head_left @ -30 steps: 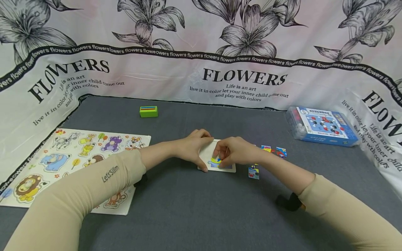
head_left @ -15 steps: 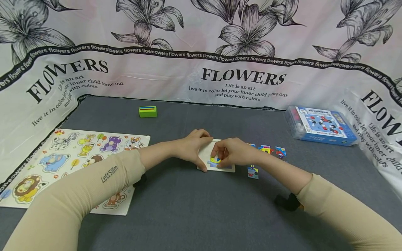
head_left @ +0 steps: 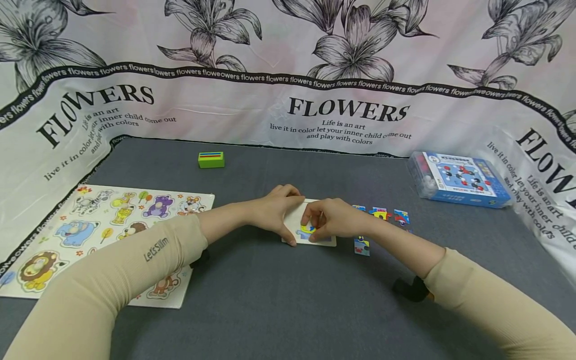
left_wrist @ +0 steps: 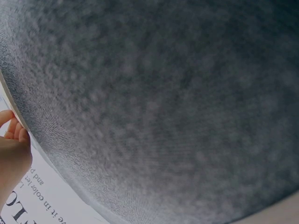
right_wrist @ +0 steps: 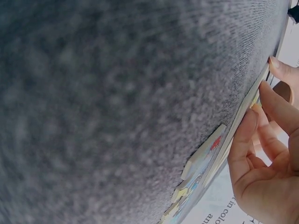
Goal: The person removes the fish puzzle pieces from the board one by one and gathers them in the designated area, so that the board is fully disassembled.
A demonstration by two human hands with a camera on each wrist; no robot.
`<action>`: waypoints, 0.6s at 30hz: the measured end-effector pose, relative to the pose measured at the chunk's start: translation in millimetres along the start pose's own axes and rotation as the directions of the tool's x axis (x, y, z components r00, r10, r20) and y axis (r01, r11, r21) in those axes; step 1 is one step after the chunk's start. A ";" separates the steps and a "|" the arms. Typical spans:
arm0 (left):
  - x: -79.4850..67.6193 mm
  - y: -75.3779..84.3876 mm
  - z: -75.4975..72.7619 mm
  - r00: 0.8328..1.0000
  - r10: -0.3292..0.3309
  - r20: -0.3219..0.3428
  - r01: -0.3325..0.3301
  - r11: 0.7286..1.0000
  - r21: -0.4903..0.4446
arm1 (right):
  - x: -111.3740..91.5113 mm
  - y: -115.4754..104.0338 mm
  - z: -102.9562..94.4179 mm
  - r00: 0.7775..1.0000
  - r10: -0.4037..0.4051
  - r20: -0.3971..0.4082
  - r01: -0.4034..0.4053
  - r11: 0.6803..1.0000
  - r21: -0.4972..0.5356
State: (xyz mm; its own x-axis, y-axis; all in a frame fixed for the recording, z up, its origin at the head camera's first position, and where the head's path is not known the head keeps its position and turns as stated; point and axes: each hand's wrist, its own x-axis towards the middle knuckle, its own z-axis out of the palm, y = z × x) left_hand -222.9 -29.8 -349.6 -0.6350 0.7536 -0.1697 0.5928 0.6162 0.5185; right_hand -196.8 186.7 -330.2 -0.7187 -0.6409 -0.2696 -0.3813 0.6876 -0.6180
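My left hand (head_left: 273, 214) grips the left side of a small cream puzzle board (head_left: 292, 215), thumb at its near left corner and fingers toward the far edge. Over the board's right half, my right hand (head_left: 336, 218) has its thumb and bent fingers at a yellow-and-blue jigsaw piece (head_left: 306, 231), which they partly cover. To the right lie several loose jigsaw pieces: a blue one (head_left: 361, 248) nearest, a yellow-and-red one (head_left: 379, 214), and a blue-and-red one (head_left: 401, 217). In the right wrist view, loose pieces (right_wrist: 202, 158) lie beside the board's edge.
A large board with cartoon animals (head_left: 155, 240) lies at the left, partly under the left forearm. A small green block (head_left: 211, 160) stands at the back. A blue plastic box (head_left: 459, 180) sits at the back right. A printed flower sheet (head_left: 238, 105) rises behind the grey table (head_left: 279, 300).
My right hand has shifted slightly left over the puzzle board, so that more of the loose pieces show beside it. The left hand keeps its place on the board.
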 end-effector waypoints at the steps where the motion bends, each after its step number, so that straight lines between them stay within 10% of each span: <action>1: -0.2 0.0 0.0 1.000 0.001 -0.001 -0.001 1.000 0.000 | 0.3 0.0 0.2 1.000 0.003 0.000 -0.003 1.000 0.000; 18: -1.5 1.5 -1.1 1.000 -0.001 -0.005 0.001 1.000 0.010 | -0.7 -2.4 -0.1 1.000 0.008 0.006 -0.008 1.000 -0.008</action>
State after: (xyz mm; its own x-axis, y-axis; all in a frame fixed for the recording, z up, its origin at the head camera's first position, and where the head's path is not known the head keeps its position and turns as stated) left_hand -221.6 -30.3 -347.7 -0.6383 0.7516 -0.1661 0.5968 0.6195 0.5099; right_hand -195.5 185.5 -328.5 -0.7185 -0.6372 -0.2787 -0.3799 0.6952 -0.6102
